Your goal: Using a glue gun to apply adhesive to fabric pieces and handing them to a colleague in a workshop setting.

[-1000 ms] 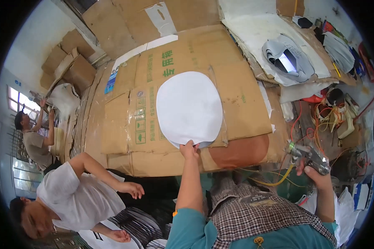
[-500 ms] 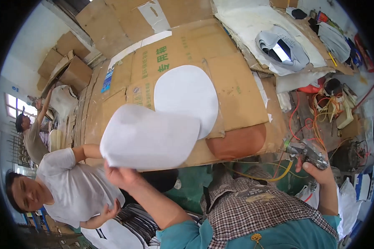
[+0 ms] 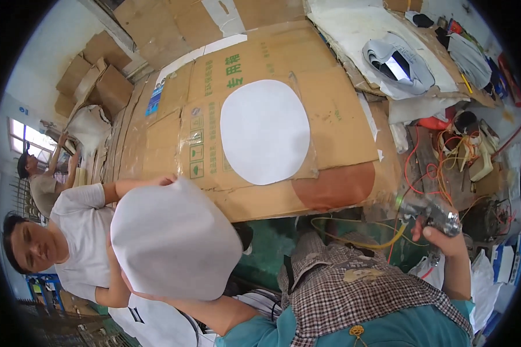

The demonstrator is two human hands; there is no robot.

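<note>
A silver spray gun [image 3: 437, 213] with a yellow hose is gripped in my right hand [image 3: 443, 238], right of the table's front edge. A rounded white sheet [image 3: 176, 240] hangs tilted off the table's near left side. My left forearm runs along its lower edge; my left hand [image 3: 127, 282] is mostly behind the sheet, its fingers hidden. A co-worker's hand [image 3: 167, 180] holds the sheet's upper edge, and that person's other arm reaches its left side. A second oval white sheet [image 3: 265, 132] lies flat on the cardboard [image 3: 336, 124] covering the table.
A reddish-brown patch [image 3: 336, 186] marks the front edge. Orange hoses [image 3: 440, 159] tangle at right. Grey cloth [image 3: 396, 63] with a phone-like object rests on the back right stack. More white sheets [image 3: 156, 324] lie low at left. Another person works farther back left.
The hanging sheet has moved left and down, off the flat oval, toward the co-worker, whose hand now grips its upper edge. My left hand has gone mostly out of sight behind it.
</note>
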